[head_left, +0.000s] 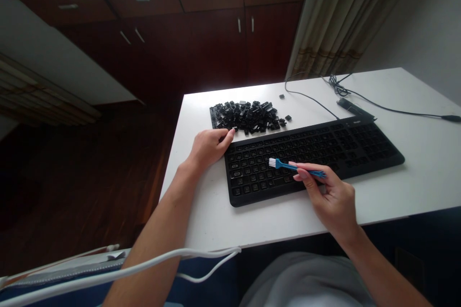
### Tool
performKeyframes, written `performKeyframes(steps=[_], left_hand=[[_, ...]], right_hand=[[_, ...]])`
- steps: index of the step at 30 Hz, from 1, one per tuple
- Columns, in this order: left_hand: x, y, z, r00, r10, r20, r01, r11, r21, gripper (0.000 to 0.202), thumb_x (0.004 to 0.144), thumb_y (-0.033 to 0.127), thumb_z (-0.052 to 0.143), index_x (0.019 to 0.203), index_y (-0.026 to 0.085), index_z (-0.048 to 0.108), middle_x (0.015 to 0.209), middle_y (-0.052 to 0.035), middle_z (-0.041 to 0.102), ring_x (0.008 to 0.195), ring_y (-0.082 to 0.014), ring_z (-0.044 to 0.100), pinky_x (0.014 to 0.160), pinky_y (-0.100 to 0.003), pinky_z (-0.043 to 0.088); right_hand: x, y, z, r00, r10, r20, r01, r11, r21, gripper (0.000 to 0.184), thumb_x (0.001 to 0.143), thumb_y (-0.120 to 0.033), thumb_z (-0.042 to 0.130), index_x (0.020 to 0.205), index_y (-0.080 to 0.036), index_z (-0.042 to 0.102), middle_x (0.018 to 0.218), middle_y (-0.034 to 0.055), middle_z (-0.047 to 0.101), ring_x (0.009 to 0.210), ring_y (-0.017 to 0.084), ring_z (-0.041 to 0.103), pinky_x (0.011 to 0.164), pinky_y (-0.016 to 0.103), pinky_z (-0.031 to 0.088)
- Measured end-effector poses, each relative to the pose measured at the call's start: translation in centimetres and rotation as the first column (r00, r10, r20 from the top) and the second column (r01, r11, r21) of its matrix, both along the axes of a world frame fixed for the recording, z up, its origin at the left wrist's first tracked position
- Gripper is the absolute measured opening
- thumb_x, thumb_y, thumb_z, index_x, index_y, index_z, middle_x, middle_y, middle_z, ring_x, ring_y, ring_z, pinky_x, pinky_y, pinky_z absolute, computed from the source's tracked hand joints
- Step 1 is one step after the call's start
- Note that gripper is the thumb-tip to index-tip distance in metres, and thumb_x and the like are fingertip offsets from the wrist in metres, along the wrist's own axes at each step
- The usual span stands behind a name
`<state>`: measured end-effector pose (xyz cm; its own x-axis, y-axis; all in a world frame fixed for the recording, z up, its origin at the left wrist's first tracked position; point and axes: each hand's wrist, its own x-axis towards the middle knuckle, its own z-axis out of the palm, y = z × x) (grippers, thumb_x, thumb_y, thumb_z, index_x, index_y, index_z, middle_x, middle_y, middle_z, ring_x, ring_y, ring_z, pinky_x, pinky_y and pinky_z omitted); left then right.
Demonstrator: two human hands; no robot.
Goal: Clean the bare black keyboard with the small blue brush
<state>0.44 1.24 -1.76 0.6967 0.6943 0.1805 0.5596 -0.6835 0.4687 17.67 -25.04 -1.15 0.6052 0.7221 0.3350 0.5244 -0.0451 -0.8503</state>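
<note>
A black keyboard (252,194) with its keycaps off lies slightly angled on the white table, its bare key sockets showing. My right hand (333,196) pinches a small blue cleaning brush (284,165) between thumb and fingers. The brush's white bristles point left, above the left-middle part of the keyboard; whether they touch it I cannot tell. At the keyboard's upper left corner, my left hand (212,146) is closed, with the thumb along the edge and the other fingers curled, partly hidden. Just beyond that hand lies a heap of loose black keycaps (248,117).
A few stray keycaps (288,118) lie beside the heap. Black cable (338,87) is bundled at the table's far right, near a dark flat piece (355,108) behind the keyboard. A white curved tube (144,268) crosses at the lower left. Wooden cabinets (216,43) stand beyond the table (201,220).
</note>
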Motion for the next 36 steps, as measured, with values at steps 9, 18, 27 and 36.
performKeyframes(steps=[9,18,27,36], left_hand=[[-0.01,0.05,-0.06,1.0,0.0,0.0,0.0,1.0,0.008,0.053,0.101,0.05,0.046,0.059,0.018,0.038,0.051,0.0034,0.037,0.05,-0.01,0.032,0.057,-0.029,0.023],[0.04,-0.02,0.05,1.0,0.004,0.006,-0.004,1.0,0.007,0.054,0.101,0.05,0.047,0.059,0.018,0.034,0.051,0.0037,0.035,0.05,-0.0099,0.03,0.056,-0.028,0.023],[-0.01,-0.01,0.04,1.0,-0.001,0.002,0.001,1.0,0.009,0.053,0.101,0.05,0.045,0.059,0.019,0.034,0.051,0.0034,0.036,0.05,-0.0103,0.031,0.056,-0.029,0.023],[0.06,-0.1,0.16,1.0,0.004,0.004,-0.004,1.0,-0.001,0.053,0.1,0.05,0.046,0.058,0.019,0.036,0.05,0.0033,0.037,0.05,-0.0103,0.032,0.056,-0.029,0.024]], right_hand=[[0.24,-0.2,-0.35,0.962,0.039,0.27,-0.049,0.998,0.032,0.019,0.097,-0.02,0.067,0.115,-0.027,0.07,0.11,0.0002,0.081,0.079,0.014,0.077,0.065,0.025,0.059],[0.72,-0.37,-0.77,0.913,0.189,0.362,-0.216,0.976,0.035,0.037,0.095,-0.005,0.063,0.127,-0.023,0.06,0.123,0.0054,0.076,0.105,0.016,0.074,0.093,0.031,0.058],[0.69,0.02,-0.86,0.905,0.273,0.326,-0.3,0.953,0.033,0.036,0.095,-0.002,0.058,0.125,-0.023,0.055,0.124,0.008,0.074,0.113,0.019,0.071,0.097,0.037,0.057],[0.55,-0.09,-0.76,0.909,0.281,0.307,-0.308,0.951,0.041,0.035,0.096,-0.002,0.056,0.124,-0.023,0.054,0.123,0.0088,0.073,0.113,0.019,0.071,0.096,0.037,0.057]])
